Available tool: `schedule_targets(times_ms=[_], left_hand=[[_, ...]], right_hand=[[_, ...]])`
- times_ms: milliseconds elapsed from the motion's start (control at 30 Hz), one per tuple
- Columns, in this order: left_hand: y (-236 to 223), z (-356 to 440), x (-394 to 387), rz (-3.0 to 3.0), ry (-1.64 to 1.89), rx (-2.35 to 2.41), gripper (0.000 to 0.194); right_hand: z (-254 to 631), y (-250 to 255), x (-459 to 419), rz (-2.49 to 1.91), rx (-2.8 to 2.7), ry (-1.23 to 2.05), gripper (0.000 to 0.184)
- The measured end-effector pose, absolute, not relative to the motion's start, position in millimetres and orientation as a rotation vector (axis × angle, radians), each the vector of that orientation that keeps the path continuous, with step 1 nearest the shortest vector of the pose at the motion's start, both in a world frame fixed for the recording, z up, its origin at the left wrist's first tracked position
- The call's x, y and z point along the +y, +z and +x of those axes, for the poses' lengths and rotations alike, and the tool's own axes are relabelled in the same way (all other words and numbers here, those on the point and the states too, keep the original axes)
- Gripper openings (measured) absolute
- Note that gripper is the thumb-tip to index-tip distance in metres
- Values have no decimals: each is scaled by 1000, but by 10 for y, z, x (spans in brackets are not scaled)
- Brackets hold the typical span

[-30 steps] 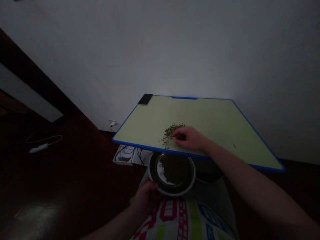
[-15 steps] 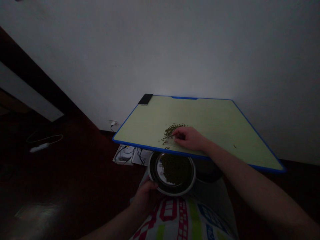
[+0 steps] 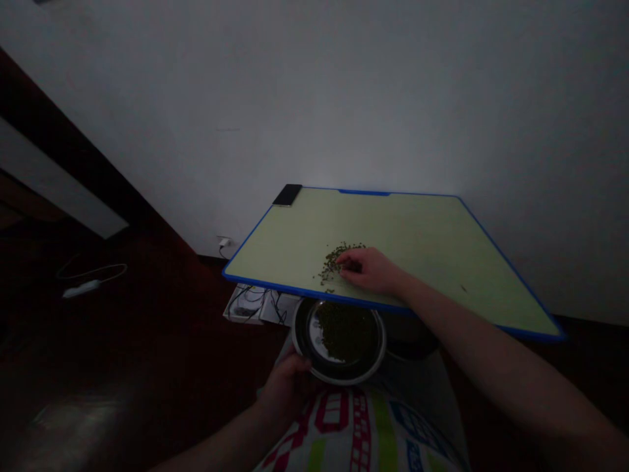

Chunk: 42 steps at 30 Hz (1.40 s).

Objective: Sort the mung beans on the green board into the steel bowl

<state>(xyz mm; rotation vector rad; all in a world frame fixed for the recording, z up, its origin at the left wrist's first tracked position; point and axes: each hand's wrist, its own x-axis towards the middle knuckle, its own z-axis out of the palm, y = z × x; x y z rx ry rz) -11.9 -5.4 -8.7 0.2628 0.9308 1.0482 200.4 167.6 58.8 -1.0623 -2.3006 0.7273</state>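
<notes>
My left hand (image 3: pixel 287 387) grips the near left rim of a round metal bowl (image 3: pixel 302 351), held tilted below the table's front edge. A mass of small green-brown grains (image 3: pixel 346 331) covers most of its bottom. Over the pale green tabletop, my right hand (image 3: pixel 368 269) reaches in from the right. Its fingers are half curled, with a gap between thumb and forefinger, at a scattered patch of the same kind of grains (image 3: pixel 339 252). The hand covers part of that patch. Too dim to tell the exact kind of grain.
The blue-edged folding table (image 3: pixel 407 223) stands against a white wall. On its far left corner lies a black phone (image 3: pixel 287 195). A small dark twig-like bit (image 3: pixel 463 288) is at right. Boxes with cables (image 3: pixel 248 303) sit below; a white power strip (image 3: pixel 82 288) lies on the floor.
The right hand's fingers have shifted slightly at the grains, with thumb and forefinger a little farther apart. The left hand and bowl stay almost where they were.
</notes>
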Motion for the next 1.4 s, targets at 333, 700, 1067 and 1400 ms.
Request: schedule_targets(times_ms=[333, 700, 1067, 1400], left_hand=[[-113, -120, -67, 274, 1061, 911, 42], [-71, -100, -55, 259, 1064, 911, 43], [-57, -96, -65, 266, 1069, 947, 42], [-83, -89, -60, 241, 1074, 936, 46]], right_hand=[[2025, 614, 1620, -1028, -2258, 790, 20], [1968, 602, 1649, -1049, -2271, 769, 20], [1979, 625, 1642, -1033, -2260, 749, 20], [1972, 601, 1653, -979, -2274, 786, 20]])
